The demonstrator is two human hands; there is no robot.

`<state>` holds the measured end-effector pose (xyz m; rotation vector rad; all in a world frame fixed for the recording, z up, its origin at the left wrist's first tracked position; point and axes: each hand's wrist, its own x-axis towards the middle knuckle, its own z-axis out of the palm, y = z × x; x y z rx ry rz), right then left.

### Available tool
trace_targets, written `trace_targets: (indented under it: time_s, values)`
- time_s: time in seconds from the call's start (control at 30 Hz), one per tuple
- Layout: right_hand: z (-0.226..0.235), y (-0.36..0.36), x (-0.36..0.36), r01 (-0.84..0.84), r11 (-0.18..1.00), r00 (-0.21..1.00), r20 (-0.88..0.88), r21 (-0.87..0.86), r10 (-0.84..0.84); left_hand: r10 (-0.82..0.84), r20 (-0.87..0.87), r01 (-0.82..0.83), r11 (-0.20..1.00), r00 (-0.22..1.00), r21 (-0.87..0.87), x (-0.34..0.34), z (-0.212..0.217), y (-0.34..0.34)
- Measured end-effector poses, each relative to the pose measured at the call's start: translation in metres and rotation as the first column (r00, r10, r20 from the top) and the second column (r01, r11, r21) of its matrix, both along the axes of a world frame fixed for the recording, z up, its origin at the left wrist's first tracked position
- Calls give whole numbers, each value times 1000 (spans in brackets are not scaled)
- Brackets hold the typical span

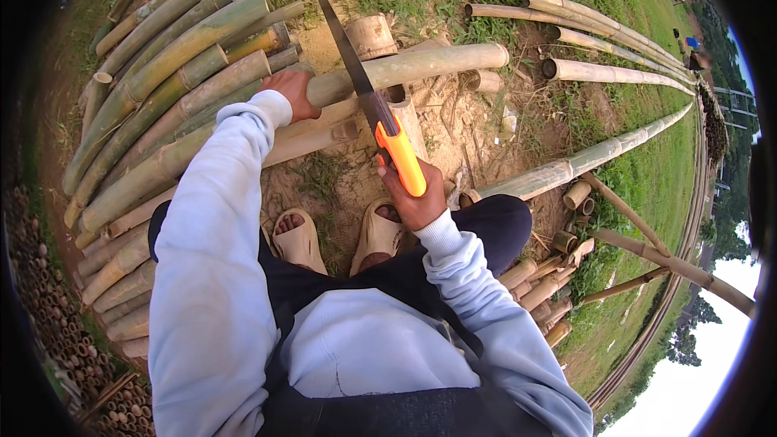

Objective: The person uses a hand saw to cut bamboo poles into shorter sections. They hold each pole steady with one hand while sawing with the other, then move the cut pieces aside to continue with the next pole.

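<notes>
My left hand [293, 92] presses down on a long pale-green bamboo pole [421, 63] that lies across in front of me. My right hand [414, 198] grips the orange handle of a hand saw [398, 150]. The saw's dark blade [344, 40] runs up and away, crossing the pole just right of my left hand. A second pole [312, 139] lies under and beside the first. Both of my feet in beige sandals [299, 241] rest on bare dirt below the poles.
A stack of long bamboo poles [162, 89] lies at left. Short cut bamboo pieces [538, 291] are heaped at my right. More long poles [607, 36] lie on the grass at upper right, one long pole [599, 154] running diagonally. Bamboo end-rings [48, 307] pile at lower left.
</notes>
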<state>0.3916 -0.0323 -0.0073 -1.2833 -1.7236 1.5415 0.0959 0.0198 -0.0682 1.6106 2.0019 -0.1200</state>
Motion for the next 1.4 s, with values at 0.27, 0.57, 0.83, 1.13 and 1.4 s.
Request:
trace_targets:
  time_s: [0.27, 0.57, 0.83, 1.13, 1.4]
  values:
    - [60, -106, 104, -114, 993, 965, 239, 10, 108, 51, 21, -51, 999, 998, -4, -16, -6, -7]
    - [-33, -8, 5, -50, 986, 998, -28, 158, 55, 44, -38, -42, 999, 998, 31, 8, 14, 1]
    - [42, -105, 103, -10, 992, 999, 34, 130, 6, 63, -14, -62, 995, 998, 77, 7, -1, -5]
    - [-47, -8, -8, 28, 971, 991, -130, 236, 3, 34, 39, -40, 989, 999, 144, 3, -7, 1]
    - [46, -110, 113, -31, 998, 998, 57, 56, 28, 64, 24, -67, 988, 998, 136, 1, -6, -2]
